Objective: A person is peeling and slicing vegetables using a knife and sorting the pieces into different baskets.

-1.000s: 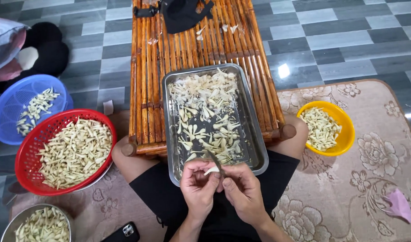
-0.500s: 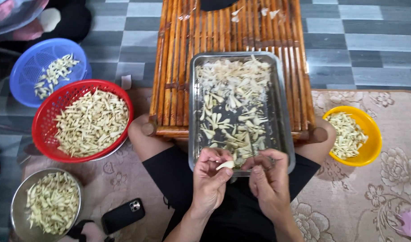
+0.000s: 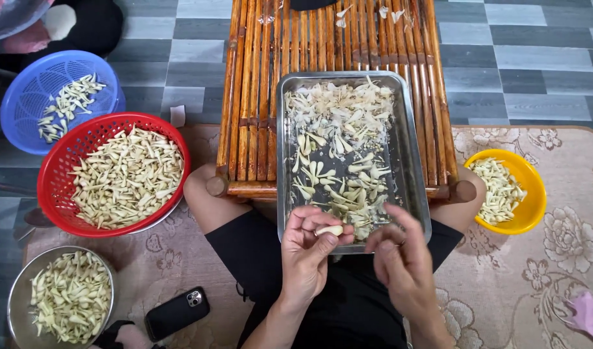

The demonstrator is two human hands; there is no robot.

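Pale and cream-coloured, a peeled garlic clove (image 3: pixel 329 230) sits pinched between the thumb and fingertips of the left hand (image 3: pixel 307 258), whose grip is closed on it just over the near edge of a steel tray (image 3: pixel 418 194). Just beside it, the right hand (image 3: pixel 400 262) has its grip loosely curled, fingers bent toward the clove without touching it; a thin dark sliver seems to run along its fingers, too small to tell what it is.

From the head camera, the tray rests on a low bamboo bench (image 3: pixel 257 97) that spans the person's bare knees, and it holds more cloves near the hands and papery skins heaped at the far end. To the left on the floor stands a red basket (image 3: pixel 63 194) full of cloves, with a blue basket (image 3: pixel 25 103) holding fewer cloves behind it and a steel bowl (image 3: pixel 15 304) of cloves in front of it. A dark phone (image 3: pixel 177 313) lies on the patterned mat (image 3: pixel 535 284) near the left knee. To the right, a yellow bowl (image 3: pixel 532 194) with cloves sits on the mat, close to the bench corner. A pink scrap (image 3: pixel 586 315) lies at the mat's right edge.
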